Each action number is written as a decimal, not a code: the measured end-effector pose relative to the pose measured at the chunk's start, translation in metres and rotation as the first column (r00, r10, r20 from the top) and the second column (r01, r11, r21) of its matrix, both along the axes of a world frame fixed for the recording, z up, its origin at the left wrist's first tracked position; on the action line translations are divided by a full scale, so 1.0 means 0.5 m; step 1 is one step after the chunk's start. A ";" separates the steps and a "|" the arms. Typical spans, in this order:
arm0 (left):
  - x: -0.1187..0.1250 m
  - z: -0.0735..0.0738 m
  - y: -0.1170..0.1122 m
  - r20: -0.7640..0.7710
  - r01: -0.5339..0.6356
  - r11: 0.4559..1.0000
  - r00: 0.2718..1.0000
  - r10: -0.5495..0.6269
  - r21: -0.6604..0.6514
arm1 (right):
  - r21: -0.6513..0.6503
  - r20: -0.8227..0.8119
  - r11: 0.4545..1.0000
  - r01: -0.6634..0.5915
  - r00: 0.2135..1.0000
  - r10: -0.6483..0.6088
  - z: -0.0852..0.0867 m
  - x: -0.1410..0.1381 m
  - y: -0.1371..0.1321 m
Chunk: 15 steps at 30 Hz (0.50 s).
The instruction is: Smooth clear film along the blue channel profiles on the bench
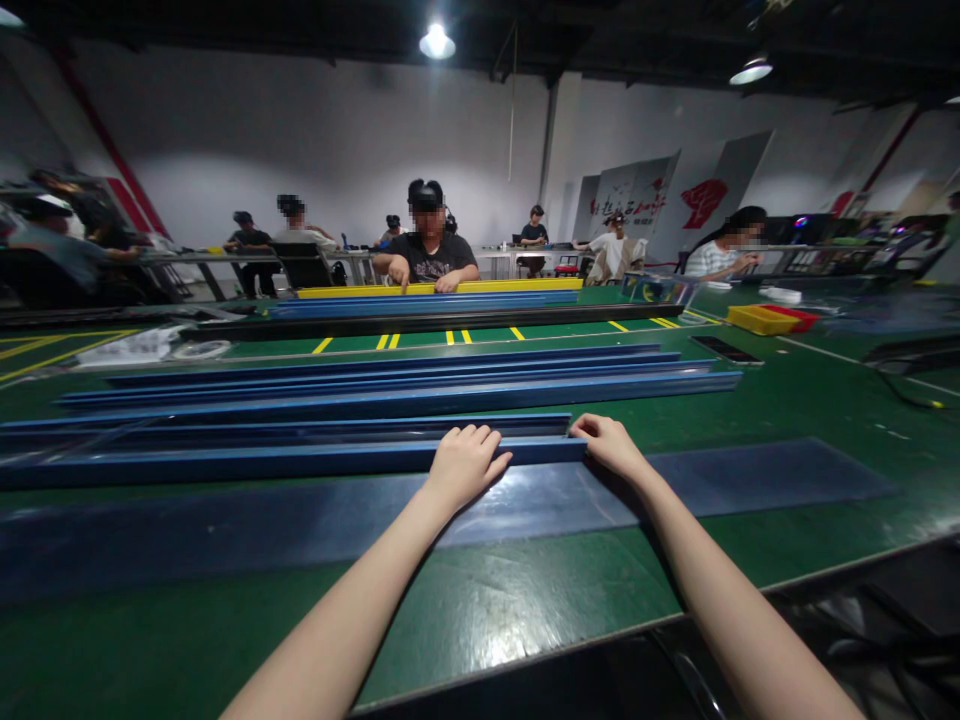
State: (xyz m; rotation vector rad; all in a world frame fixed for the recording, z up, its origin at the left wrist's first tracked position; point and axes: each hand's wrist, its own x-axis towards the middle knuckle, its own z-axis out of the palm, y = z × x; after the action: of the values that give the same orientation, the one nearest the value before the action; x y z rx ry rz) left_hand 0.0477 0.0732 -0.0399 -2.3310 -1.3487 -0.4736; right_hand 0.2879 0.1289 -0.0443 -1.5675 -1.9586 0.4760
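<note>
A long blue channel point(300, 462) lies across the table in front of me, its right end near the middle of the view. My left hand point(466, 465) is closed over its near wall, fingers over the top edge and thumb along the front. At the channel's right end, my right hand point(606, 442) has its thumb and fingers pressed together in a pinch. Whatever they hold, if anything, is too small or hidden to make out. Under both forearms a clear plastic strip point(765, 475) lies flat, running left to right along the near side of the channel.
Beyond are several more blue channels point(450, 392), a long black bar point(360, 326) and a yellow bar point(517, 286), which a co-worker point(427, 250) touches with both hands. A phone point(726, 350) and a yellow tray point(761, 320) sit at right on the green table point(825, 420).
</note>
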 end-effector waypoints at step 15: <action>-0.018 0.036 -0.004 0.013 0.026 0.985 1.000 -0.024 -0.170 | 0.470 0.374 0.878 -0.090 0.921 -0.106 0.034 -0.051 -0.050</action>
State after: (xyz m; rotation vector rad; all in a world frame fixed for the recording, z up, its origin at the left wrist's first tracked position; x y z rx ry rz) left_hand 0.0385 0.0712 -0.0219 -2.4881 -1.4171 -0.3925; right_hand 0.2621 0.1041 -0.0273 -1.4088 -2.1377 -0.3495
